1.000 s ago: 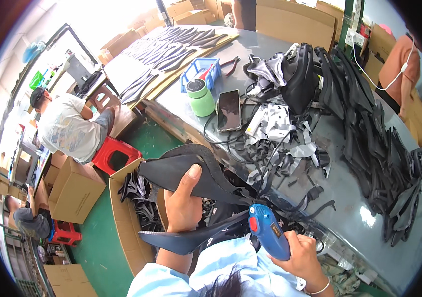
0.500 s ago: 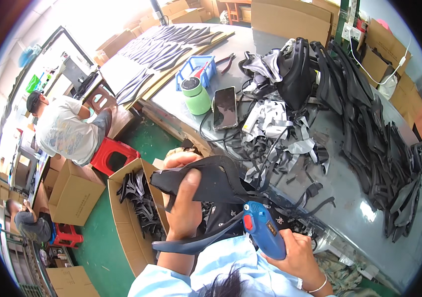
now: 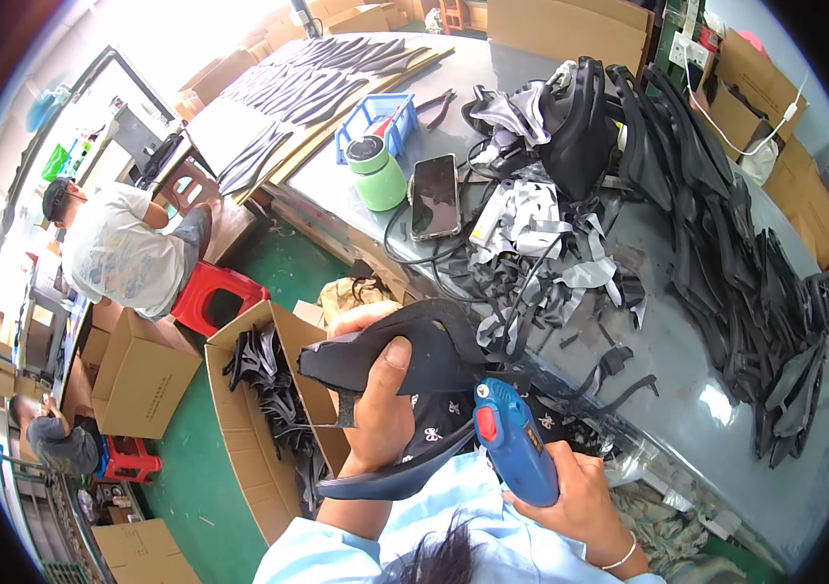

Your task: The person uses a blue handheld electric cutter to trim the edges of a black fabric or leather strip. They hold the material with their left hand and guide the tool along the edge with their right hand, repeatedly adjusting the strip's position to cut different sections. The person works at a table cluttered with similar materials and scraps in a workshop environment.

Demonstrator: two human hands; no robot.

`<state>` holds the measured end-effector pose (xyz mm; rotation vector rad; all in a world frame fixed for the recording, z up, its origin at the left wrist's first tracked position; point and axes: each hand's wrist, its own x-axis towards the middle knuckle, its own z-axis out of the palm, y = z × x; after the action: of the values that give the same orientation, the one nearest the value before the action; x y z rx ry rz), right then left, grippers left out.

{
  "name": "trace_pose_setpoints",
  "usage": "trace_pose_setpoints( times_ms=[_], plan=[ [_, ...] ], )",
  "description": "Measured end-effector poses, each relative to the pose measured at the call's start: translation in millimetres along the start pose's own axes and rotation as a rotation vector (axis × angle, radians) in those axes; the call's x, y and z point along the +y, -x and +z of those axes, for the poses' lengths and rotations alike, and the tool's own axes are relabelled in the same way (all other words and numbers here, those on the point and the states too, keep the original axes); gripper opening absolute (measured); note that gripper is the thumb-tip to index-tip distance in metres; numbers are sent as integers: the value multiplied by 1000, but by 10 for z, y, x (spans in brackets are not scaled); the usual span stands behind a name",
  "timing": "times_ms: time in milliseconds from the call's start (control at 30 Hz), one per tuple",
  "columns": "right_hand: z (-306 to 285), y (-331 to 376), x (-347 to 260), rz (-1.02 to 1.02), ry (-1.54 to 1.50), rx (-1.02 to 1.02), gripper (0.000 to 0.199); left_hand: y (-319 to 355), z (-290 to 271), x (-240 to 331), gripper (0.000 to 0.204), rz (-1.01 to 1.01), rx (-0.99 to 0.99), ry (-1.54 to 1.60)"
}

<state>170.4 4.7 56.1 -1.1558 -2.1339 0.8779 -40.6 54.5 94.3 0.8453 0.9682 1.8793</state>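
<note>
My left hand (image 3: 376, 404) grips a black curved padded piece (image 3: 414, 341), thumb pressed on its top face, held over my lap. A dark strap (image 3: 405, 472) hangs from it below the hand. My right hand (image 3: 570, 487) holds a blue glue gun (image 3: 512, 438) with a red trigger, its nozzle pointing up toward the underside of the black piece. Both hands are just in front of the grey table's (image 3: 667, 331) near edge.
On the table lie piles of black straps and pads (image 3: 726, 243), grey-white strips (image 3: 541, 243), a phone (image 3: 434, 195), a green cup (image 3: 376, 170) and a blue tray (image 3: 376, 117). An open carton of black parts (image 3: 259, 370) stands at my left. Two people sit further left, one by a red stool (image 3: 210, 297).
My left hand has turned and folded the black piece closer to me; the glue gun has stayed next to it, shifting slightly left and up.
</note>
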Motion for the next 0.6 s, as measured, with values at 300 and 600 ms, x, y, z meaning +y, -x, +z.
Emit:
trace_pose_setpoints(
  times_ms=[300, 600],
  plan=[
    [-9, -35, -76, 52, -88, -5, 51, 97, -13, -149, 34, 38, -45, 33],
    [0, -53, -85, 64, -125, 10, 51, 179, 16, -177, 32, -13, -57, 64]
  ],
)
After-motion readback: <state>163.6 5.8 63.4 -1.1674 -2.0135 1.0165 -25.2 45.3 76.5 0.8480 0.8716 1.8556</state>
